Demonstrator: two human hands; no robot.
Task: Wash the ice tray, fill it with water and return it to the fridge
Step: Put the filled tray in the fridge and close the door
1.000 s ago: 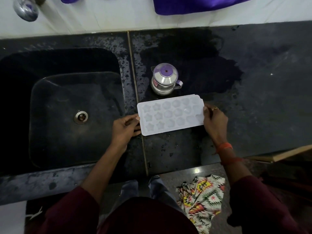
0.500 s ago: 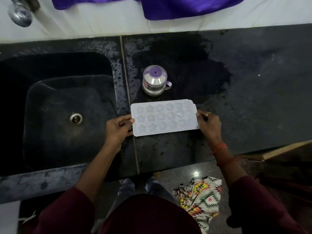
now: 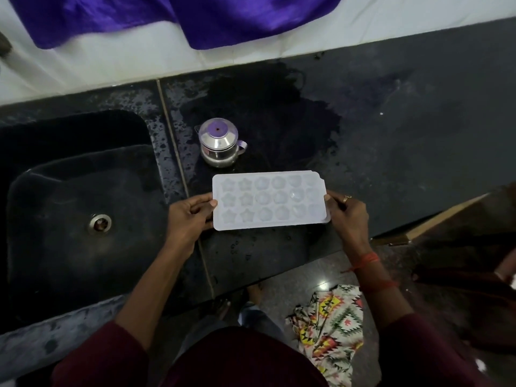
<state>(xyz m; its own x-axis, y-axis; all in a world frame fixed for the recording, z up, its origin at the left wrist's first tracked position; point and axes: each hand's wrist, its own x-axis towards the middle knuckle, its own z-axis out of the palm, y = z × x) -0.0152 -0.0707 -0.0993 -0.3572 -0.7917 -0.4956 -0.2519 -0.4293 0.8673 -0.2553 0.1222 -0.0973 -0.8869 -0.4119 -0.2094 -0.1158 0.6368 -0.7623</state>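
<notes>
A pale translucent ice tray (image 3: pixel 269 201) with star and round moulds is held level just above the black countertop (image 3: pixel 405 141), to the right of the sink. My left hand (image 3: pixel 190 217) grips its left short edge with the thumb on top. At the right short edge my right hand (image 3: pixel 346 212), wearing a ring, grips it the same way. Whether the moulds hold water is hard to tell.
A small steel jug with a purple lid (image 3: pixel 220 142) stands just behind the tray. The dark sink (image 3: pixel 83 219) with its drain lies to the left. Wet patches mark the counter. Purple cloth (image 3: pixel 251 15) hangs at the back wall; a patterned cloth (image 3: pixel 329 331) lies on the floor.
The tray and both hands have come slightly toward me, away from the jug. Both grips are unchanged, and the view has tilted.
</notes>
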